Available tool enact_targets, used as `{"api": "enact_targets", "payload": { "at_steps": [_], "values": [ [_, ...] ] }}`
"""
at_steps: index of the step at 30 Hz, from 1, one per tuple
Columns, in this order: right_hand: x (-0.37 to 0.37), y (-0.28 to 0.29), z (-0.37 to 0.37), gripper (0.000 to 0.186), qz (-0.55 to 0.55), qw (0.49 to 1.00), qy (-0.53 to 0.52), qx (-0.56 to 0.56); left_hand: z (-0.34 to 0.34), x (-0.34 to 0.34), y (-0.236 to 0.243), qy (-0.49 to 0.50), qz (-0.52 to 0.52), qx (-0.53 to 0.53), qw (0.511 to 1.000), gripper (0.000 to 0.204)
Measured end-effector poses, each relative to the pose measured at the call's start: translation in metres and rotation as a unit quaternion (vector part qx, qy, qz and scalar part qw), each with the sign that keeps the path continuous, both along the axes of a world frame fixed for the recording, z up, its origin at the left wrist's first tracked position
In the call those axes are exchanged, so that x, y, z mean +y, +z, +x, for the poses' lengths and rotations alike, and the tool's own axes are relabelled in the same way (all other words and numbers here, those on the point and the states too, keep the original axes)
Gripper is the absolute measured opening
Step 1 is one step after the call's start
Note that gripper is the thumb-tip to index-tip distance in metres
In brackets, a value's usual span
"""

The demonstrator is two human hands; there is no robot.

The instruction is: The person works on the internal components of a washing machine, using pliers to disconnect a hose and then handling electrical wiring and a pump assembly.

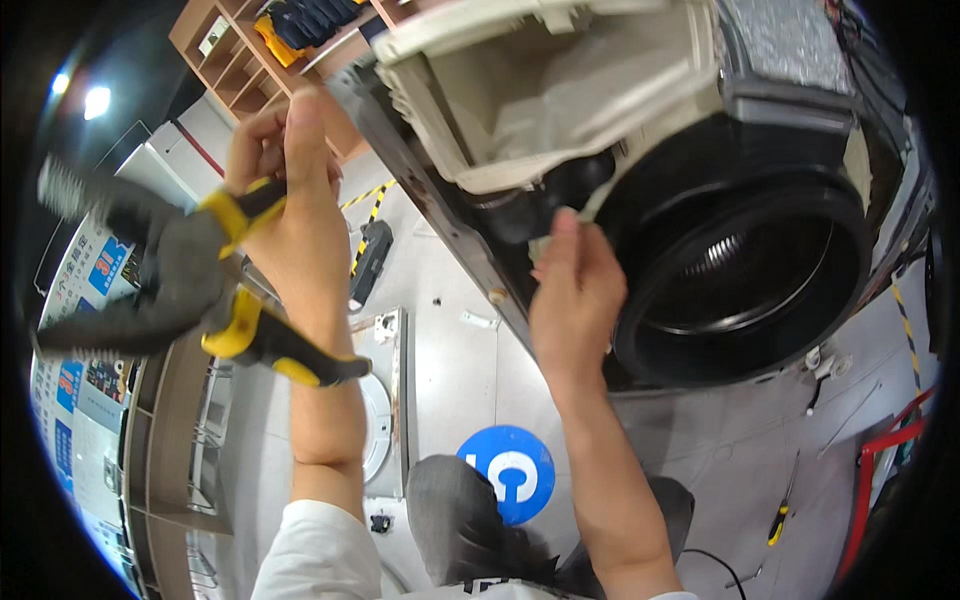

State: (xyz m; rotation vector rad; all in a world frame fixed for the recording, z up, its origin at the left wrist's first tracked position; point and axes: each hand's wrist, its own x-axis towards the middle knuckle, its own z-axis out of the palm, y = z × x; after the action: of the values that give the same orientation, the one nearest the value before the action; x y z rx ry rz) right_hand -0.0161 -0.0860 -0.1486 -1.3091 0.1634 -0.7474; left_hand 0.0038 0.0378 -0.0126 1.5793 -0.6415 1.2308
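Across the left side, one pair of pliers [190, 262] hangs from my left hand [308, 215], its fingers curled at one yellow-and-black handle. My right hand [580, 300] is at the one washer [700, 165], fingers narrow near a black hose [585, 180]; I cannot tell whether they grip anything. I count one blue disc [538, 450] marked in white and one screwdriver [778, 525] on the floor [455, 350], beyond them printed blue-and-white signs [108, 262]
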Motion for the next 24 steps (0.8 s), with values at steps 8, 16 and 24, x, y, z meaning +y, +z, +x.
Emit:
{"api": "enact_targets", "payload": {
  "at_steps": [8,16,24],
  "values": [
    [-0.04,0.042,-0.021,0.028,0.116,0.987,0.048,-0.101,0.003,0.001,-0.014,-0.092,-0.078,0.119,0.985,0.036],
    [-0.051,0.058,-0.004,0.029,0.061,0.984,0.088,-0.142,0.031,-0.009,-0.012,-0.146,0.032,0.093,0.984,0.04],
    [-0.048,0.052,0.005,0.03,0.066,0.976,0.121,-0.167,0.03,-0.008,-0.008,-0.208,-0.013,0.1,0.973,0.029]
  ]
}}
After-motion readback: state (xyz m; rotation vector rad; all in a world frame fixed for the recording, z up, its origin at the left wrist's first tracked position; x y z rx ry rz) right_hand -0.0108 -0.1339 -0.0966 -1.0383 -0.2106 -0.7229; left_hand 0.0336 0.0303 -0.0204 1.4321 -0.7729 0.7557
